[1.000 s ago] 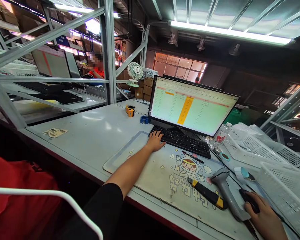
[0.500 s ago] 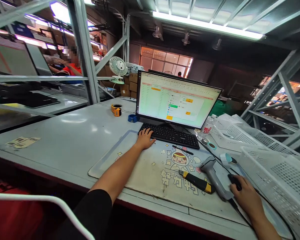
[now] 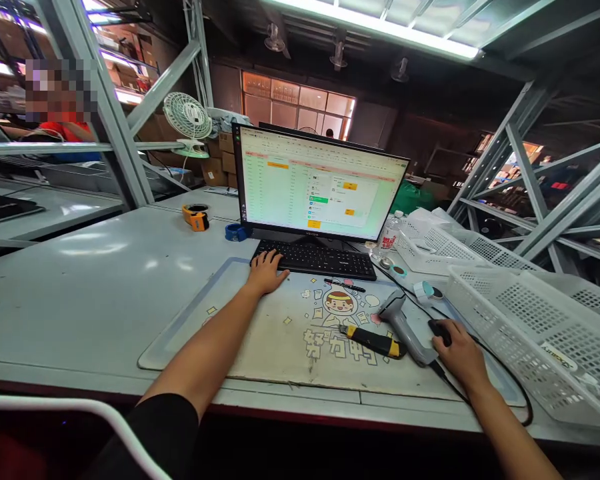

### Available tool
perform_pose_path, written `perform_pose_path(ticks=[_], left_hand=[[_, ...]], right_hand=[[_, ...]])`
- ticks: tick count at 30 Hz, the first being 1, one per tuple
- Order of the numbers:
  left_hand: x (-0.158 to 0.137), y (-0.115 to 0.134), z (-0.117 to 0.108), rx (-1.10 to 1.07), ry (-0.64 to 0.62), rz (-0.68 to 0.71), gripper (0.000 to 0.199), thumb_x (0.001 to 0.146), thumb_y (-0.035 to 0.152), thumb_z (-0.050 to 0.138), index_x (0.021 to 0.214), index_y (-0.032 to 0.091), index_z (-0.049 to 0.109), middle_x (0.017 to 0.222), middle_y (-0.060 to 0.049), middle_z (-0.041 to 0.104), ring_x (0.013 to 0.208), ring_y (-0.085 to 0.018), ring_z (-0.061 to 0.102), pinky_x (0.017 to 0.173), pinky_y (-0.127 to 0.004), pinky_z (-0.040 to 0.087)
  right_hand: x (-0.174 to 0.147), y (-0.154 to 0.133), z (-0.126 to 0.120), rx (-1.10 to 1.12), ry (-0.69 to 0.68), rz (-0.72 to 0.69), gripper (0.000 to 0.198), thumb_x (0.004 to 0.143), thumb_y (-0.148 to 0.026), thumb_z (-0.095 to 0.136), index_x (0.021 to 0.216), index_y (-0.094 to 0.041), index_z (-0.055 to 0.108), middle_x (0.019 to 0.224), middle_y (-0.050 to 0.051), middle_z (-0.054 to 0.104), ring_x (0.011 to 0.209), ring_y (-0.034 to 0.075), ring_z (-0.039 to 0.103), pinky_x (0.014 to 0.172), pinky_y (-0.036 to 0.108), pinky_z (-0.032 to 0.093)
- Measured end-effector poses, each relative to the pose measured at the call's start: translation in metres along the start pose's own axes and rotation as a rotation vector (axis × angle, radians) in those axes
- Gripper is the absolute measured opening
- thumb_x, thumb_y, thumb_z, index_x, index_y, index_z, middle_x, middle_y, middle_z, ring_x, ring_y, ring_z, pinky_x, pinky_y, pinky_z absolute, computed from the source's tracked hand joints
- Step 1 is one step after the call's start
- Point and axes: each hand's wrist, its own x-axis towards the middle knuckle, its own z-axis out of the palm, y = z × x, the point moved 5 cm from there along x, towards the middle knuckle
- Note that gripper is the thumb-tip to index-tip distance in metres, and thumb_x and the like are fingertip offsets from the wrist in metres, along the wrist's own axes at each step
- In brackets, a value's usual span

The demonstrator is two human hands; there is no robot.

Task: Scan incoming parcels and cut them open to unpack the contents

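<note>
My left hand [image 3: 266, 272] rests with fingers spread on the left end of a black keyboard [image 3: 325, 260]. Under my right hand [image 3: 461, 353] is a black computer mouse [image 3: 439, 331], gripped on the cartoon desk mat [image 3: 275, 347]. Beside that hand lies a grey barcode scanner [image 3: 407, 330], its cable running below my wrist. Left of the scanner is a black and yellow utility knife [image 3: 373, 341]. A black pen [image 3: 345, 285] lies just below the keyboard. Behind the keys stands a lit monitor [image 3: 320, 183] showing a spreadsheet and a smaller window.
White perforated baskets [image 3: 540, 327] line the right side, near a plastic bottle [image 3: 389, 233] and a roll of labels [image 3: 423, 291]. An orange tape measure [image 3: 196, 217] and a blue tape roll [image 3: 235, 232] sit on the left. Farther back are a small fan [image 3: 187, 117] and a person in red.
The view has turned somewhat to the right, so the scene sits farther left. Both hands keep their places on the keyboard and the mouse.
</note>
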Motion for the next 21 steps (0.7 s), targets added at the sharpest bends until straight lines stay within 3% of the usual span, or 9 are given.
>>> perform_pose_path(ticks=[21], left_hand=[[0.0011,-0.0015,0.0010,0.001,-0.005,0.010,0.067,0.100,0.060,0.044,0.156,0.023,0.047,0.170,-0.010,0.035,0.155,-0.038,0.028,0.126,-0.054,0.024]], right_hand=[[-0.0009,0.0011,-0.0017,0.009,0.003,0.022,0.032,0.092,-0.032,0.051,0.120,-0.023,0.065,0.128,0.006,0.067,0.098,0.024,0.067,0.073,0.034,0.048]])
